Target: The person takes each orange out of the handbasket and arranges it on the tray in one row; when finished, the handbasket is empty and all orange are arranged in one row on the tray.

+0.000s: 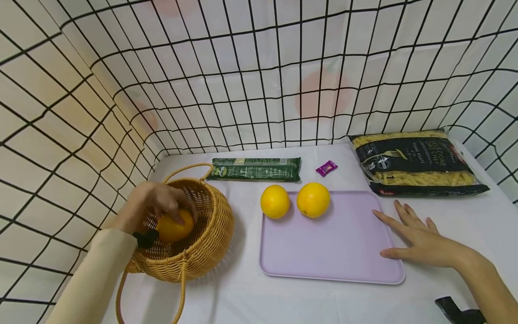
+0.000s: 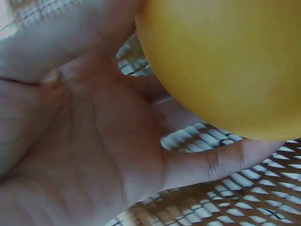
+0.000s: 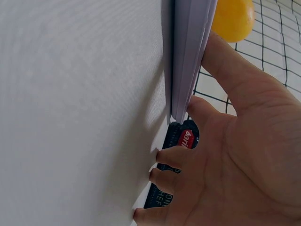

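My left hand [image 1: 162, 202] reaches down into a round wicker basket [image 1: 220, 225] and grips an orange [image 1: 174, 227] there, with thumb and fingers about it. In the left wrist view the orange [image 2: 235, 61] fills the upper right, and woven wicker shows between the fingers. Spread fingers mark my right hand [image 1: 425, 243], which rests at the right edge of a lilac tray [image 1: 328, 252]. Its thumb and index finger touch the tray's rim [image 3: 193, 61]; the other fingertips are on the white cloth. Two more oranges, one left [image 1: 275, 201] and one right [image 1: 313, 200], sit at the tray's upper left.
Behind the tray lie a green flat packet [image 1: 256, 169] and a small purple wrapped sweet [image 1: 326, 168]. A bag of penne pasta [image 1: 418, 163] lies at the back right. Black wire grid [image 1: 279, 85] encloses the back and sides. The basket's handle [image 1: 182, 288] hangs toward the front.
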Demonstrator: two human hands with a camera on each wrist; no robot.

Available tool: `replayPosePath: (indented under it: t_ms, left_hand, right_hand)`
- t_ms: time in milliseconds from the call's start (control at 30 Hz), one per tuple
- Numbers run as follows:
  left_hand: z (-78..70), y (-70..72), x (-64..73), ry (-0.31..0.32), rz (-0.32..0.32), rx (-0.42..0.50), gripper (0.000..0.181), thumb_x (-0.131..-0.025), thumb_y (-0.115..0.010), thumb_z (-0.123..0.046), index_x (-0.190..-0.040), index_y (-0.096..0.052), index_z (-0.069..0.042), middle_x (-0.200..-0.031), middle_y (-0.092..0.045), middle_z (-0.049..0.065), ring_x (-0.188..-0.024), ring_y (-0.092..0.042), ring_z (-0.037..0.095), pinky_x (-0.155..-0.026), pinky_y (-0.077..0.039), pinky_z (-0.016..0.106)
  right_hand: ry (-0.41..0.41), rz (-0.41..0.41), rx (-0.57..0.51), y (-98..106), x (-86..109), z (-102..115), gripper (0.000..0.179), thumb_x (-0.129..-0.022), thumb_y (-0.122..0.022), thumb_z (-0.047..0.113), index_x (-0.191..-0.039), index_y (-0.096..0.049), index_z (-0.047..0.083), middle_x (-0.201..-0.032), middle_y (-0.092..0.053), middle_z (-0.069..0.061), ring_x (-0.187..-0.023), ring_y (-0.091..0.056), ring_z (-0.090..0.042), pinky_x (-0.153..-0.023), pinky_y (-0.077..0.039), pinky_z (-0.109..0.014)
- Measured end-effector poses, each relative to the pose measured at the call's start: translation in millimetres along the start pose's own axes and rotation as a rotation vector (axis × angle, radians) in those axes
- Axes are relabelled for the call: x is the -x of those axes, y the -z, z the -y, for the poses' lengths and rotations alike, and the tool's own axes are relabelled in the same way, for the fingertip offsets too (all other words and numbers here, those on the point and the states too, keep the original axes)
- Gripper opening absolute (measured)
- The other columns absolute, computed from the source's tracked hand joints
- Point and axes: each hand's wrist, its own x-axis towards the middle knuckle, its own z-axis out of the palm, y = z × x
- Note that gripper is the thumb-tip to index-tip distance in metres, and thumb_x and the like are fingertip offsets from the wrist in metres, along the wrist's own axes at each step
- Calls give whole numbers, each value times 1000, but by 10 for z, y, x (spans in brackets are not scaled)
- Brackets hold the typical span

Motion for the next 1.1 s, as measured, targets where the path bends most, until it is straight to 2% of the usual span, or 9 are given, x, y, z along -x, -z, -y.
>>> replayPosePath:
  t_ms: [133,233,400,533,667,800,900,1000,1100]
  left_hand:
    - [-68,50,143,-78,-38,66,37,-97,-71,-26,-133,-64,-19,-152,-42,15,-109,-56,26,-75,-57,37]
    - [-78,38,236,-181,-85,101,37,-99,-69,-26,-134,-63,-17,-146,-46,14,-106,-55,24,-78,-55,34]
    - [-4,-27,387,-395,-252,81,32,-101,-66,-23,-133,-64,-19,-143,-56,7,-127,-49,28,-105,-43,42]
    - [55,-127,558,-486,-405,69,34,-102,-65,-21,-136,-62,-22,-141,-60,4,-126,-52,24,-104,-46,37]
    - [4,-236,726,-509,-582,99,35,-103,-63,-18,-138,-61,-21,-142,-59,3,-125,-54,26,-101,-49,35]
    - [-148,-330,814,-476,-728,185,36,-105,-61,-20,-141,-60,-18,-142,-57,5,-123,-58,31,-97,-52,35]
    - [-293,-383,835,-443,-779,263,37,-105,-61,-23,-142,-58,-18,-137,-59,7,-115,-62,29,-90,-55,31]
    - [-479,-424,838,-428,-813,307,39,-105,-62,-26,-142,-58,-19,-138,-60,4,-113,-63,27,-91,-53,31]
    - [-706,-449,814,-460,-845,311,36,-103,-64,-24,-139,-62,-19,-139,-62,4,-114,-62,27,-95,-49,35]
  right_hand:
    - [-2,1,2,-3,5,-4,99,-89,-76,49,-166,-21,23,-167,9,-37,-152,14,-61,-104,11,-89]
    - [-3,4,-4,-15,0,-19,99,-89,-76,49,-166,-20,24,-167,10,-37,-152,15,-61,-104,12,-89]
    - [-1,3,-9,-30,-6,-20,98,-89,-76,49,-166,-20,25,-167,10,-36,-152,15,-60,-104,13,-88]
    - [3,2,-12,-27,-4,1,98,-89,-76,48,-166,-20,23,-167,10,-37,-152,15,-60,-104,13,-88]
    - [-2,3,0,-8,7,20,99,-89,-76,48,-166,-20,23,-166,9,-37,-151,15,-61,-104,11,-88]
    - [0,1,14,6,16,24,99,-89,-76,47,-166,-20,22,-166,8,-38,-151,14,-62,-103,9,-89]
    - [-5,5,12,12,14,23,99,-89,-76,48,-166,-20,22,-166,8,-38,-151,14,-61,-103,9,-89]
    - [-1,4,21,11,9,13,99,-89,-76,48,-166,-19,23,-166,8,-38,-151,13,-62,-103,8,-90]
    - [11,-3,39,7,0,4,99,-89,-75,48,-166,-19,24,-166,7,-39,-151,12,-62,-102,5,-90]
